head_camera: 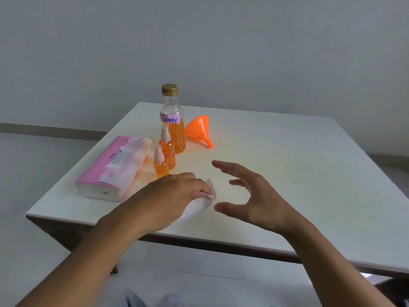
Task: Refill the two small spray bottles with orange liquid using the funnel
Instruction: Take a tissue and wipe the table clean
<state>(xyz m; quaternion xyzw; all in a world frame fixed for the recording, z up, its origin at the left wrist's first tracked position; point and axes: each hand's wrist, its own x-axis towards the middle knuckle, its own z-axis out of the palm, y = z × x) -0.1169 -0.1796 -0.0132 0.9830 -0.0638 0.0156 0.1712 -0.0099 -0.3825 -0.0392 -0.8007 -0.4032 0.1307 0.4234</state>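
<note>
Head cam: L hand (177, 191) sits low over the near-centre of the white square tabletop (287, 173), fingers curled round a crumpled white tissue (199, 207) that touches the surface. R hand (250, 196) hovers just beside it on the right, palm turned inward, fingers spread wide and loosely bent, holding nothing.

Two small clear bottles w/ pale pink pump tops stand upright just behind the L hand: front spray bottle (161, 167) and, close against it, rear spray bottle (168, 149). Both look filled w/ orange liquid nearly to the neck, tho blur makes the exact level hard to judge.

Behind them stands a tall clear plastic bottle (174, 129) w/ gold cap on and a pink label reading "Spray.", approx half full of orange liquid. Orange plastic funnel (198, 129) lies on its side just right of it, spout toward the camera. Pink soft tissue pack (115, 167) lies left of the bottles, a sheet sticking out on top.
</note>
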